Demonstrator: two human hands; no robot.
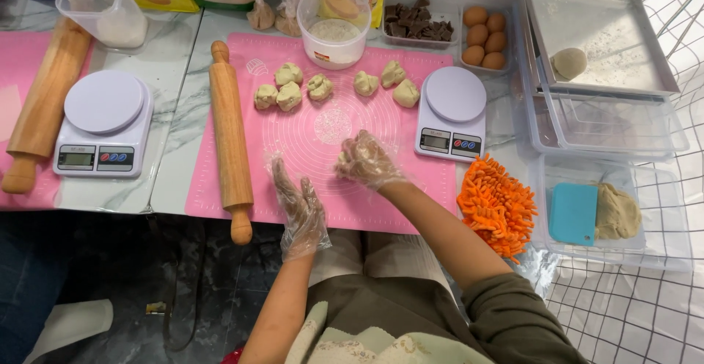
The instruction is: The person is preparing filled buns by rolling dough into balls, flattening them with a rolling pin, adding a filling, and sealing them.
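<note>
Both my hands wear clear plastic gloves. My left hand point(299, 210) is flat with fingers apart over the near edge of the pink silicone mat point(411, 188), holding nothing. My right hand point(364, 160) hovers above the mat's middle with fingers curled; whether anything is in it I cannot tell. Several pale dough pieces point(320, 86) lie in a row at the mat's far side. A wooden rolling pin point(230, 140) rests along the mat's left edge, just left of my left hand.
White kitchen scales stand left point(103, 122) and right point(451, 113) of the mat. A second rolling pin point(45, 100), a flour tub point(334, 27), chocolate pieces point(418, 23), eggs point(485, 38), a tray with a dough ball point(570, 62), an orange mitt point(499, 206) and a teal scraper point(573, 212) surround it.
</note>
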